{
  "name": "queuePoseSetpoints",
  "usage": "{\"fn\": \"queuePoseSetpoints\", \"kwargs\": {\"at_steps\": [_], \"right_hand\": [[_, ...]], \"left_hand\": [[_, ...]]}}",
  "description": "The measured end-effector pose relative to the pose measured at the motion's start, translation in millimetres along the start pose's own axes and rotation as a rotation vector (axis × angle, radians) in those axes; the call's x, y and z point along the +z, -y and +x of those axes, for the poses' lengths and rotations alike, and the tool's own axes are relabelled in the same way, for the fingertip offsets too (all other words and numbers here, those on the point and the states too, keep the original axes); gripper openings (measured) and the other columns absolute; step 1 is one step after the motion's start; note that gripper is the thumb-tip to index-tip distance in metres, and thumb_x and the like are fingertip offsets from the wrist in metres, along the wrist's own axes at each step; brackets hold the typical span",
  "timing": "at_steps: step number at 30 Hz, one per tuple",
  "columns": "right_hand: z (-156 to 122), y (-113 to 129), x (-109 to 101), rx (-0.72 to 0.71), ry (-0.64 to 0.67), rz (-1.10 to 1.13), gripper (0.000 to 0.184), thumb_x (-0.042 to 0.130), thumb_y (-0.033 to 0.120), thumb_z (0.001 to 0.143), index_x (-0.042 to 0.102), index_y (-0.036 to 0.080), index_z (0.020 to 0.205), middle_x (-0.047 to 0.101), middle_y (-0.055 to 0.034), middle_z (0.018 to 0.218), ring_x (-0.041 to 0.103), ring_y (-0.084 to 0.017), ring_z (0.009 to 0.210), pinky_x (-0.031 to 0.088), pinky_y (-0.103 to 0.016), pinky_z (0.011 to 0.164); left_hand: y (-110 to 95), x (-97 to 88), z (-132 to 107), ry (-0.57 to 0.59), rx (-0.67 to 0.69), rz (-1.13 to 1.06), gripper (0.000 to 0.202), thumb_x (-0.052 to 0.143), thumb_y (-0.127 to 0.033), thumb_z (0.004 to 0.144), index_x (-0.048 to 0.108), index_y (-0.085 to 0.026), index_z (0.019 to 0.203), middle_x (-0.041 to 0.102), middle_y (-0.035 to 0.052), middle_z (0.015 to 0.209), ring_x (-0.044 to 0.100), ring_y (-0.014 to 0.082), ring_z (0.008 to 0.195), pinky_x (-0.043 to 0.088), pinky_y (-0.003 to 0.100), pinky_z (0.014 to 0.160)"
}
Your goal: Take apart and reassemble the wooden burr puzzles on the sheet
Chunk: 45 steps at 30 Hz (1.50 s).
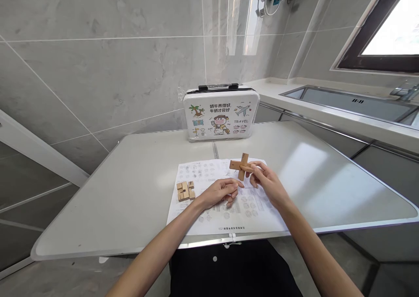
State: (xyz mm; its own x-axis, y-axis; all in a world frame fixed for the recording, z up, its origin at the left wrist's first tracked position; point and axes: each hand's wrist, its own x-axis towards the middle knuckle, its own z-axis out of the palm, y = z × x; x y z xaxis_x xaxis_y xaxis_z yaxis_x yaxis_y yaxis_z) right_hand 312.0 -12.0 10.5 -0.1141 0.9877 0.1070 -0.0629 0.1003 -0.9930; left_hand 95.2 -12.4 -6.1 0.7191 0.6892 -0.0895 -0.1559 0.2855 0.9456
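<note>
My right hand [266, 181] is closed on a cross-shaped wooden puzzle assembly [241, 165], held just above the printed instruction sheet [225, 220]. My left hand [221, 191] rests on the sheet beside it, fingers curled, with what may be a small wooden piece under the fingers. A small cluster of loose wooden blocks [185, 190] lies on the sheet's left part, a little left of my left hand.
A white table [131, 192] carries the sheet. A white cartoon-printed case [220, 114] with a black handle stands at the table's far edge against the tiled wall. A counter with a steel sink [353, 103] runs along the right, under a window.
</note>
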Motion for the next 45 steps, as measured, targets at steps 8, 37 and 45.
{"fn": "queuePoseSetpoints", "kwargs": {"at_steps": [8, 37, 45], "right_hand": [[38, -19, -50, -0.02, -0.239, -0.387, 0.046, 0.054, 0.066, 0.095, 0.064, 0.022, 0.103, 0.074, -0.004, 0.084, 0.054, -0.012, 0.051, 0.046, -0.028, 0.056], [41, -33, -78, 0.14, -0.343, -0.735, 0.033, 0.051, 0.05, 0.096, 0.065, 0.021, 0.106, 0.08, -0.0048, 0.085, 0.068, -0.02, 0.06, 0.05, -0.036, 0.074], [-26, -27, -51, 0.098, -0.326, -0.582, 0.039, 0.058, 0.057, 0.094, 0.061, 0.023, 0.113, 0.077, -0.0039, 0.081, 0.065, -0.02, 0.06, 0.051, -0.035, 0.07]], "left_hand": [[-1, -3.0, 0, -0.023, -0.008, -0.034, 0.043, 0.079, -0.045, 0.088, 0.067, -0.013, 0.114, 0.054, -0.0037, 0.071, 0.053, 0.0085, 0.056, 0.046, 0.028, 0.06], [-2, -0.8, 0, -0.065, -0.004, 0.015, 0.045, 0.081, -0.047, 0.084, 0.068, -0.012, 0.111, 0.057, -0.0026, 0.072, 0.054, 0.0093, 0.058, 0.047, 0.029, 0.063], [-5, 1.3, 0, -0.046, -0.011, 0.046, 0.045, 0.08, -0.048, 0.085, 0.067, -0.014, 0.111, 0.057, -0.0032, 0.069, 0.053, 0.0102, 0.058, 0.049, 0.031, 0.066]]}}
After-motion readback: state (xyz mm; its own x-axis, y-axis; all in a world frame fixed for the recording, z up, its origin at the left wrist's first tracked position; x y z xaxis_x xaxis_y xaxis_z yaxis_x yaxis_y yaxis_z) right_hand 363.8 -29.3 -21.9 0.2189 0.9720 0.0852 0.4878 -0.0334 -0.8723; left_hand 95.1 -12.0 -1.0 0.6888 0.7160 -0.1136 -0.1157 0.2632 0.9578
